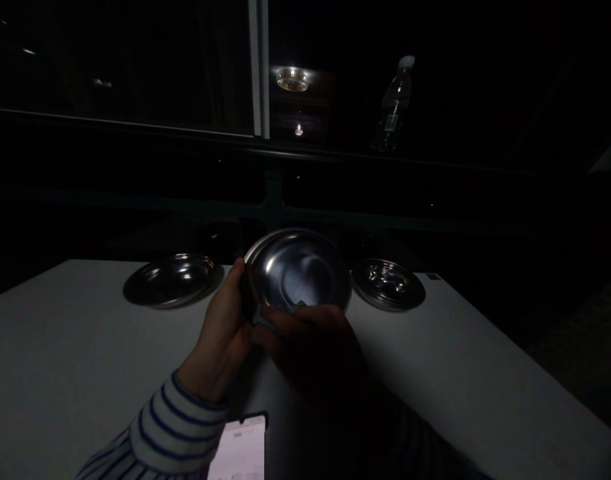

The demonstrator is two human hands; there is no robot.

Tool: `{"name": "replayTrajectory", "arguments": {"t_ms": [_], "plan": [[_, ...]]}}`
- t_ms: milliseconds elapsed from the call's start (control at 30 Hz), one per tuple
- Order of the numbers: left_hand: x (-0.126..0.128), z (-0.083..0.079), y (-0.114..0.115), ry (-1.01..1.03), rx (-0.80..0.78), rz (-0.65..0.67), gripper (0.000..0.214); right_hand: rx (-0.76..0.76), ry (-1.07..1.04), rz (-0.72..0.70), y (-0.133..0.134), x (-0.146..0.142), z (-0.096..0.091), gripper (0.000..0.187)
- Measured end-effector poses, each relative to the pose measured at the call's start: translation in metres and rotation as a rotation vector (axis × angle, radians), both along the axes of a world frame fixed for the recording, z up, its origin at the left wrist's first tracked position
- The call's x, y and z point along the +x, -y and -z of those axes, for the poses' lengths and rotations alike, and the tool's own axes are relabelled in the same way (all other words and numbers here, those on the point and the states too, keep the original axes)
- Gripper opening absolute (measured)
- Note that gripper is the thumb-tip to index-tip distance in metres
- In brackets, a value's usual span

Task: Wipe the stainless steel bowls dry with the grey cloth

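Observation:
My left hand (pixel 228 320) grips a round, shiny stainless steel plate (pixel 305 270) by its left edge, thumb near the rim. The plate is tilted up above the table, its hollow inside facing me. My right hand (pixel 310 340), dark in shadow, is closed at the plate's lower rim. It pinches what looks like a greyish cloth (pixel 262 321), and a small green-patterned bit shows above its fingers. Most of the cloth and the right fingertips are hidden.
On the white table (pixel 100 353), a steel plate (pixel 172 280) lies at left and a stack of steel plates (pixel 389 283) at right. A lit phone (pixel 240 447) lies near my left sleeve. A plastic bottle (pixel 396 103) stands beyond, by the dark window.

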State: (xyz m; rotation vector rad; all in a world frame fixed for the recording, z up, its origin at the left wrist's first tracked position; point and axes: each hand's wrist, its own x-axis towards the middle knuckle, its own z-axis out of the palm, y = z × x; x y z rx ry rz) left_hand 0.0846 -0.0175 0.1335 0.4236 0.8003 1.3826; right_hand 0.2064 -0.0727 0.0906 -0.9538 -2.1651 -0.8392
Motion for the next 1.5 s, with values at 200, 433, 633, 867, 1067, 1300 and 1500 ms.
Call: {"name": "replayTrajectory", "arguments": {"t_ms": [200,433,633,867,1067,1300,1500], "plan": [[-0.017,-0.001,-0.011,0.060,0.099,-0.028,0.021,0.093,-0.009,-0.014,-0.009,0.016,0.001,0.029],[0.000,0.004,-0.001,0.015,0.035,0.044,0.024,0.083,-0.014,-0.029,-0.007,0.004,0.005,0.026],[-0.016,-0.005,-0.007,0.057,0.087,-0.003,0.025,0.105,0.001,-0.052,-0.007,0.019,-0.001,0.026],[-0.011,0.001,-0.005,0.053,0.071,-0.018,0.022,0.084,-0.008,-0.011,-0.010,0.013,0.003,0.028],[-0.012,0.001,-0.007,0.086,0.054,0.010,0.021,0.107,-0.015,-0.012,-0.010,0.012,0.004,0.029],[-0.010,0.003,-0.007,0.078,0.071,0.041,0.024,0.147,0.015,-0.022,-0.010,0.011,0.004,0.028],[-0.014,-0.002,-0.008,0.094,0.072,0.042,0.023,0.119,0.016,-0.039,-0.014,0.017,0.005,0.023]]}}
